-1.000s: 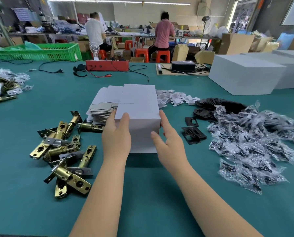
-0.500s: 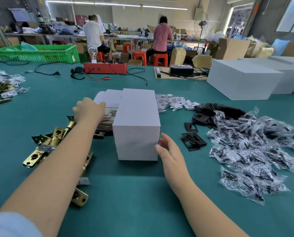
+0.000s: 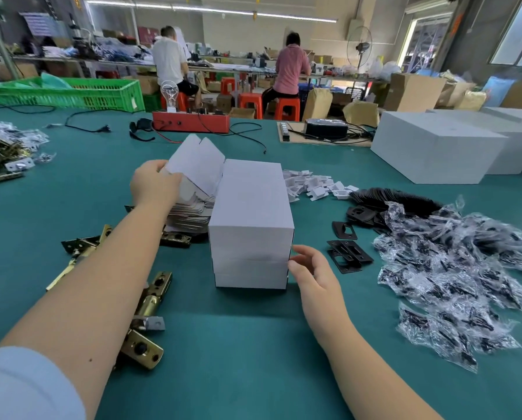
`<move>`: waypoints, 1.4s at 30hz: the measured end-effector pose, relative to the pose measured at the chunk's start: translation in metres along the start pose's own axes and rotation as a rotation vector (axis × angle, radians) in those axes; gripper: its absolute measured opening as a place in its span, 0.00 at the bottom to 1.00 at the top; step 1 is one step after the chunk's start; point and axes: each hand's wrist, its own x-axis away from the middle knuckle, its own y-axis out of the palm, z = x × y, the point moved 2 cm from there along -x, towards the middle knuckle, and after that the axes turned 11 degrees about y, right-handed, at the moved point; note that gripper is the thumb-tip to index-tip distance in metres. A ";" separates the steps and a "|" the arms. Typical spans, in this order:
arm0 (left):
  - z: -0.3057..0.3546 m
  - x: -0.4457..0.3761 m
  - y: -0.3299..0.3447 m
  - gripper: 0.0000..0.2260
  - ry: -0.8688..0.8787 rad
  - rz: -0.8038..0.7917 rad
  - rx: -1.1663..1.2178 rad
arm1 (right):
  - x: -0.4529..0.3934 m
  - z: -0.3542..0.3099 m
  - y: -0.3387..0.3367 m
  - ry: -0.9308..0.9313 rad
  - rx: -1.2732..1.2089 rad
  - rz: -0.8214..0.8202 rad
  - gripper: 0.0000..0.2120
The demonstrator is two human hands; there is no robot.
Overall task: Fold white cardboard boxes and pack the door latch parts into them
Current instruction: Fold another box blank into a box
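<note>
Lifted since half a second ago, the flat white cardboard box blank hangs pinched in the left hand; right hand, fingers relaxed, touches the stack of folded white boxes. Peel one blank only.

The left arm covers most of the brass latches, so their number cannot be told. The left hand hides the near edge of the flat box blank and part of the blank stack. The bagged parts are too blurred to identify, and the right edge cuts off the large white boxes
</note>
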 end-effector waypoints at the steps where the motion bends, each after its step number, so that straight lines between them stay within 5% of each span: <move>1: 0.007 0.002 -0.004 0.12 0.012 0.029 0.099 | 0.000 0.000 -0.001 -0.011 -0.007 0.011 0.09; 6: 0.053 0.036 -0.028 0.17 0.068 0.168 0.513 | 0.001 -0.005 -0.008 -0.019 -0.090 0.064 0.09; 10: 0.082 0.092 -0.037 0.34 0.088 -0.076 0.818 | -0.006 -0.021 -0.029 0.033 -0.293 0.093 0.06; 15: 0.105 0.177 0.005 0.24 0.189 -0.331 0.626 | 0.002 -0.026 -0.048 -0.067 -0.295 -0.225 0.18; 18: 0.111 0.214 0.028 0.22 0.253 -0.399 0.539 | 0.009 -0.019 -0.063 -0.186 -0.112 -0.047 0.20; 23: 0.123 0.224 0.042 0.24 0.561 -0.300 -0.095 | 0.011 -0.014 -0.088 -0.231 -0.004 0.070 0.24; 26: 0.131 0.223 0.049 0.10 0.466 -0.395 0.003 | 0.010 -0.016 -0.093 -0.244 0.232 0.221 0.32; 31: 0.133 0.239 0.073 0.05 0.182 -0.559 0.480 | 0.010 0.000 -0.096 -0.083 0.422 0.241 0.40; 35: 0.125 0.236 0.082 0.19 0.061 -0.441 0.471 | 0.012 -0.001 -0.095 -0.162 0.529 0.191 0.38; 38: 0.110 0.225 0.080 0.21 0.105 -0.404 0.438 | 0.020 -0.001 -0.096 -0.088 0.323 0.066 0.33; 42: 0.098 0.224 0.079 0.23 0.188 -0.572 0.462 | 0.012 -0.003 -0.105 0.064 0.143 0.193 0.22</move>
